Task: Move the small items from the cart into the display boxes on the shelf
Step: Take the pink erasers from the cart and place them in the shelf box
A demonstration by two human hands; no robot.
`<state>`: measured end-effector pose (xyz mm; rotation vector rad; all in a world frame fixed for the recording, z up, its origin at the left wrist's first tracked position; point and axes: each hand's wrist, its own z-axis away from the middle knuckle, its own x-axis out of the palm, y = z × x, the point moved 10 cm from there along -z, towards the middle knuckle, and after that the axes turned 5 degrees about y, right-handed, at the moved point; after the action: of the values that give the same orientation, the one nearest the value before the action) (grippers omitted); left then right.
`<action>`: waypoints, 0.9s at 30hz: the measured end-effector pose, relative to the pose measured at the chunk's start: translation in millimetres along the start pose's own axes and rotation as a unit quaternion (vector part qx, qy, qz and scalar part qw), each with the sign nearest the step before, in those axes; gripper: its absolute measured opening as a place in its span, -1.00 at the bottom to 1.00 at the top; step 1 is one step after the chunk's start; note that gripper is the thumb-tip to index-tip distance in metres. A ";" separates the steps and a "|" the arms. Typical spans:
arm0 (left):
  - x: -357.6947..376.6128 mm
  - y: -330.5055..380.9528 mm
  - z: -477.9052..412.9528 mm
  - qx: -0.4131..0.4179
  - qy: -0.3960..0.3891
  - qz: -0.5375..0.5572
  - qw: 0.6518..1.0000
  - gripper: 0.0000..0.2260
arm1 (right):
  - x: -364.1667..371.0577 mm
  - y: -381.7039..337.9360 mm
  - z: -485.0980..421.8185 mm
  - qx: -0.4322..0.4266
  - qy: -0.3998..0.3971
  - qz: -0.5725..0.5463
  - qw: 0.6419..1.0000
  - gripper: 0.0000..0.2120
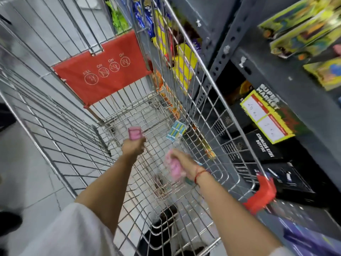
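Note:
Both my arms reach down into a wire shopping cart [206,115]. My left hand [133,145] is closed around a small pink packet [135,133] that sticks up out of the fist. My right hand [181,160], with a red string at the wrist, grips a blurred bundle of pink packets [175,168]. A pack of small blue and white items [176,130] lies on the cart floor against the right wall, beyond both hands.
The cart's red child-seat flap [100,70] stands at the far end and a red corner bumper [262,194] at the near right. A dark metal shelf [276,74] runs along the right, holding black bottle boxes [263,146] and yellow-green toy boxes [302,32]. Grey tiled floor lies left.

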<state>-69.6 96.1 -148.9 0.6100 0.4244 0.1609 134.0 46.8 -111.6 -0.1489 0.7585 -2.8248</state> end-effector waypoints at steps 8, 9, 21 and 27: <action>-5.6 57.9 85.9 0.094 -0.069 0.094 0.989 -0.71 | -32.7 -35.2 66.1 -0.044 0.044 -0.198 0.978 -0.68; -5.4 68.9 103.6 0.113 -0.070 0.097 0.986 -0.72 | -40.2 -44.5 80.5 -0.076 0.077 -0.178 0.978 -0.68; 9.1 185.2 317.5 0.240 -0.130 0.172 0.947 -0.82 | -93.9 -143.0 280.4 -0.307 0.166 -0.145 0.926 -0.94; 64.3 193.5 423.6 0.265 -0.185 0.237 0.916 -0.79 | -157.4 -145.2 382.3 -0.386 0.208 -0.207 0.874 -0.87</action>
<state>166.7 49.7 254.8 1.2540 -0.0685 0.3924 319.2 21.0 284.7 0.2181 2.1609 -2.7457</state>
